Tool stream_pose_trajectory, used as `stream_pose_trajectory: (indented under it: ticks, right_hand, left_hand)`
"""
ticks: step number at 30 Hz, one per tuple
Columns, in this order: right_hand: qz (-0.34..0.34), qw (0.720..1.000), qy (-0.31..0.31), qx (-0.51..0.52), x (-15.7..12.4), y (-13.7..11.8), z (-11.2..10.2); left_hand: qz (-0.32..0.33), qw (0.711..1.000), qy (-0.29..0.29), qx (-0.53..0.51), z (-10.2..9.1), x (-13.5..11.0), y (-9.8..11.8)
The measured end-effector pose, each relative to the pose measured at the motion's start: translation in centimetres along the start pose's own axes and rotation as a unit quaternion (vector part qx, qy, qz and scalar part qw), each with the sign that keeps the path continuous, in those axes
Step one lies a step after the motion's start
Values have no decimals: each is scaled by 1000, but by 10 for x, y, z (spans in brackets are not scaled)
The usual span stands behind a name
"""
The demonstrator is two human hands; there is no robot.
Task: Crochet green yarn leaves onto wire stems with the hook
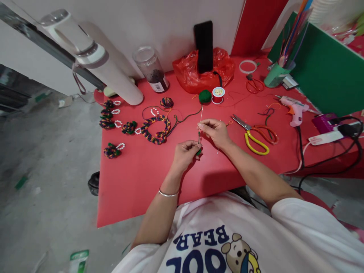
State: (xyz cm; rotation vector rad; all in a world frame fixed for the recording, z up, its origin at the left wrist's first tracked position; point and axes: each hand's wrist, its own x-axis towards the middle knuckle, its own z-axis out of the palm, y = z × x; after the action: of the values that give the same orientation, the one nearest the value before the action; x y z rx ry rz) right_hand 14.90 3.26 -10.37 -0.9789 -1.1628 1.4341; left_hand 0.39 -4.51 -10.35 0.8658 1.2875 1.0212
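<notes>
1. The left hand (186,153) is pinching a small green piece (199,152), its thumb and forefinger pressing together over the table (136,189).
2. The right hand (216,133), farther from the body, is pinching a thin pale piece (201,116) between thumb and forefinger; I cannot tell whether it is needle or thread. Its other fingers are curling loosely.
3. A green strand (199,137) is running between the two hands, joining the green piece below.
4. Beyond the right hand, a green ball (205,97) is sitting just beside a spool (218,95).
5. To the right, scissors (248,128) are lying with their blades pointing away from the body; a glue gun (297,113) is resting farther right.
6. To the left of the hands, a multicoloured braid (144,132) is lying in a loop, with a mixed yarn ball (166,102) near it.
7. Several yarn clusters (112,151) are lining the table's left part, white bead loops (121,146) lying beside them.
8. At the back, a phone (204,47) is standing before a red bag (184,76); a jar (155,74) and a bottle (113,76) are standing to its left.
</notes>
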Motion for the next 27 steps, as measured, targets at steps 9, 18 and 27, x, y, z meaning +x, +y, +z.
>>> stream_pose_trajectory:
  ticks: [9, 18, 27]
  right_hand:
    - [11, 999, -34, -37, 2, 5, -2]
    - [-15, 981, -68, -183, -2, 8, -3]
    - [-31, 967, -74, -243, -13, -2, 0]
  left_hand:
    - [47, 998, 3, -31, 0, 3, -5]
    - [45, 994, 73, -67, -1, 7, -2]
    - [34, 985, 124, -113, 1, 8, 2]
